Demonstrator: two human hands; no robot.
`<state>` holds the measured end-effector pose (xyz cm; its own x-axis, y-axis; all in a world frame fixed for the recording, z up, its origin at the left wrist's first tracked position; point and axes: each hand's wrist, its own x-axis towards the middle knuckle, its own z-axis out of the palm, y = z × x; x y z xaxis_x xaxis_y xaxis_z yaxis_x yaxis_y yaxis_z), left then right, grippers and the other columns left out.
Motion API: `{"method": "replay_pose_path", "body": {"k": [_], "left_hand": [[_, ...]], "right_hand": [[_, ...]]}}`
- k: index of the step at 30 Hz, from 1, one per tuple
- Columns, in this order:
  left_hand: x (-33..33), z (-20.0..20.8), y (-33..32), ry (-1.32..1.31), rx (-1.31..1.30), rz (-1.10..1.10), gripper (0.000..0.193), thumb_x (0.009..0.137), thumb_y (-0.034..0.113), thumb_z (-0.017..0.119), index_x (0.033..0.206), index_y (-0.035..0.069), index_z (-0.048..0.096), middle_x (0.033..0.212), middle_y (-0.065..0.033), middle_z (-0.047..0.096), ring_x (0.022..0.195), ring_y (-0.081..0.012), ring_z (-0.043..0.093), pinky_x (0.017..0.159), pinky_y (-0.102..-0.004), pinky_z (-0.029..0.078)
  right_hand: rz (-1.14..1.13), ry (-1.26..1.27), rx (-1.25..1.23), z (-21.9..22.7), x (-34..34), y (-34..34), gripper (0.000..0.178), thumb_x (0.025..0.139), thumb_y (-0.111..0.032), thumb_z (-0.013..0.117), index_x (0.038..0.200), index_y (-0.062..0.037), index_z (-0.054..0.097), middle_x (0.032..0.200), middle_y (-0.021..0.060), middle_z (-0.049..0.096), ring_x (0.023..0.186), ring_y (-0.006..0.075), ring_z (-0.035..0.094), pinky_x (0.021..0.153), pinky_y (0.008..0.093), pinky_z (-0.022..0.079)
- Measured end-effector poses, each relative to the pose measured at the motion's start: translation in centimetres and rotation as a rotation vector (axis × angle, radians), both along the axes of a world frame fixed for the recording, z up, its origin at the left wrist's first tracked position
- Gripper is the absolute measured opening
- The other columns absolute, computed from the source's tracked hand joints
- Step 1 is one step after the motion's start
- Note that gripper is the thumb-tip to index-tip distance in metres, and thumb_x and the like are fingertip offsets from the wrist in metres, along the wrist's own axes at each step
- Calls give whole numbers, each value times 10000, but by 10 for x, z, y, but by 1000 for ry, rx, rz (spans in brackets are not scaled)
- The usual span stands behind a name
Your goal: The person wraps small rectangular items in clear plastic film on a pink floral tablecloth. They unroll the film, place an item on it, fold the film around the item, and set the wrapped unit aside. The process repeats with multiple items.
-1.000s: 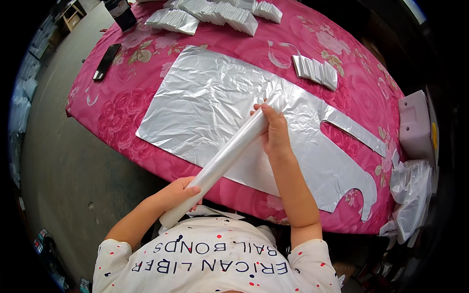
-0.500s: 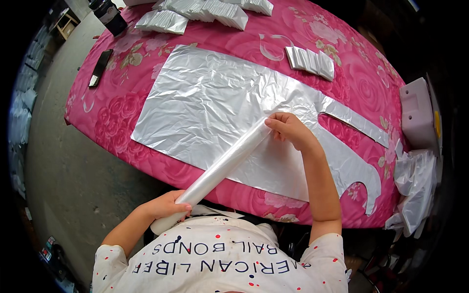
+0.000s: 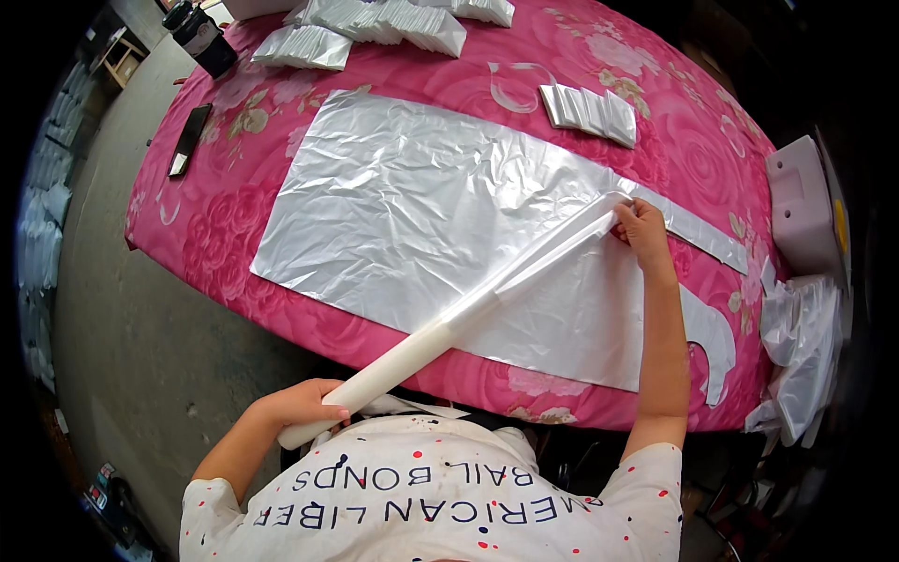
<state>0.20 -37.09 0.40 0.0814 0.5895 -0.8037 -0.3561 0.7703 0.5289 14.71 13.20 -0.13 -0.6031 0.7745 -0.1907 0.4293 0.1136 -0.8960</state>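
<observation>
Two hands: left hand [image 3: 309, 403] wrapped round the white roll [image 3: 384, 373] at eight o'clock; right hand [image 3: 642, 230] pinched shut on its loose film [image 3: 548, 258] toward two.
Film trouble: a hard tug could tear it, or yank the roll from that lone left grip.
Silver sheet [image 3: 393, 178]: mid-table, under the film; dragging might crease it.
Near edge: the roll overhangs, so a drop's possible.
Room: pink tablecloth [image 3: 225, 215] at nine; packets [image 3: 588, 114] crowd one o'clock.

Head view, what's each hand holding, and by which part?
The left hand holds the white roll near its lower end; the right hand pinches the upper end of the film extending from it.
</observation>
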Motion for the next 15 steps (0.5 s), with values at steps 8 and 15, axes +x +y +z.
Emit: {"method": "replay_pose_path", "body": {"k": [8,15], "left_hand": [[-50,10,4,36,76,-433,428,757,260,714,1106,44,591,998,-32,632,924,-130,562,851,-279,423],[-59,50,142,847,573,-665,472,669,264,757,1059,53,596,914,-120,626,835,-281,600,749,-373,466]], "right_hand": [[21,70,132,-3,21,42,135,833,-148,592,839,-15,609,638,-31,527,525,38,437,482,194,354],[217,33,77,-3,-39,-2,126,838,-134,586,806,-14,606,627,-38,520,542,35,441,500,203,364]]}}
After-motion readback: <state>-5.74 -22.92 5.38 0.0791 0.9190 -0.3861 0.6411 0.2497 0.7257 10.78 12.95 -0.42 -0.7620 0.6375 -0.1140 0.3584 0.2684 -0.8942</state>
